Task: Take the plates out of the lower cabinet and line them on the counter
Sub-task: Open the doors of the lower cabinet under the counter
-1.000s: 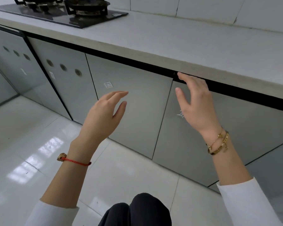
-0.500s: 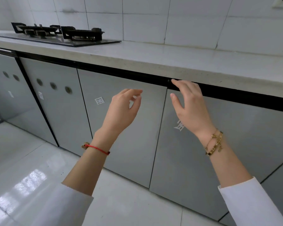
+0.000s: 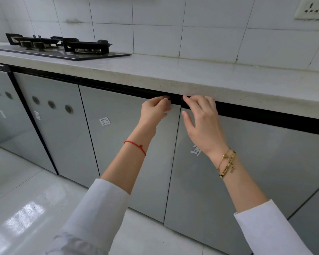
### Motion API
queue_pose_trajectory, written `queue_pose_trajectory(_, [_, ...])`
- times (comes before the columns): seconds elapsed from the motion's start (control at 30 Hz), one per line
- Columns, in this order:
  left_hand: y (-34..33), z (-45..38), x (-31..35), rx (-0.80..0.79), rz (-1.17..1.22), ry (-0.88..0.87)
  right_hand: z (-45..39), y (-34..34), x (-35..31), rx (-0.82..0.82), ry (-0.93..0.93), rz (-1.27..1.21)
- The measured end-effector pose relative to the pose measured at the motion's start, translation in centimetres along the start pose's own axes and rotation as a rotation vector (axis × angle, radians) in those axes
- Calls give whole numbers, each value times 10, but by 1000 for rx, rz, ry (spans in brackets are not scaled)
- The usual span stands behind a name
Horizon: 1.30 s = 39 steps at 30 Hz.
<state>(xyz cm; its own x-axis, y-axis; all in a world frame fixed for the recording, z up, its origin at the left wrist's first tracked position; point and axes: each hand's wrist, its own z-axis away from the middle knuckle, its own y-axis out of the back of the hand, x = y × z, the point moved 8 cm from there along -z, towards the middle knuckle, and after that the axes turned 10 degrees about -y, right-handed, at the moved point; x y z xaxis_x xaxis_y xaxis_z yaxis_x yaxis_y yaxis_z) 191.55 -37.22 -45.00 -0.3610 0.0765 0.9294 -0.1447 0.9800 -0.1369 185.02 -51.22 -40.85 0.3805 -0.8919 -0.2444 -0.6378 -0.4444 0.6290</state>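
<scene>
No plates are in view, and the grey lower cabinet doors are closed. My left hand (image 3: pixel 155 113) curls its fingers over the top right corner of the left door (image 3: pixel 122 144). Just beside it, my right hand (image 3: pixel 203 122) hooks its fingertips into the black recess above the top left corner of the right door (image 3: pixel 265 162), thumb spread below. The two hands sit almost side by side at the seam between the doors. The pale stone counter (image 3: pixel 191 74) runs directly above them.
A black gas hob (image 3: pixel 63 46) sits on the counter at the far left. More grey doors with round holes (image 3: pixel 52 104) stand to the left. A wall socket (image 3: pixel 311 8) is at the top right. Glossy white floor tiles (image 3: pixel 17 199) lie below.
My left hand has risen and moved right, from mid-air to the top edge of the left door. The right hand stays at the recess. My view has lifted toward the counter and wall.
</scene>
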Motion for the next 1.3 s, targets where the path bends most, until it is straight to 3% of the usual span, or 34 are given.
queue_pose_trajectory(0.5, [25, 27, 16, -2, -67, -109, 8, -4, -18, -54, -15, -60])
queue_pose_trajectory(0.7, [51, 56, 27, -6, -83, -170, 19, -1, -41, -40, -2, -241])
queue_pose_trajectory(1.03, [79, 138, 31, 96, -552, -581, 50, 14, -88, -38, 105, -347])
queue_pose_trajectory(1.3, [114, 169, 32, 137, -745, -615, 75, 12, -136, -110, 174, -489])
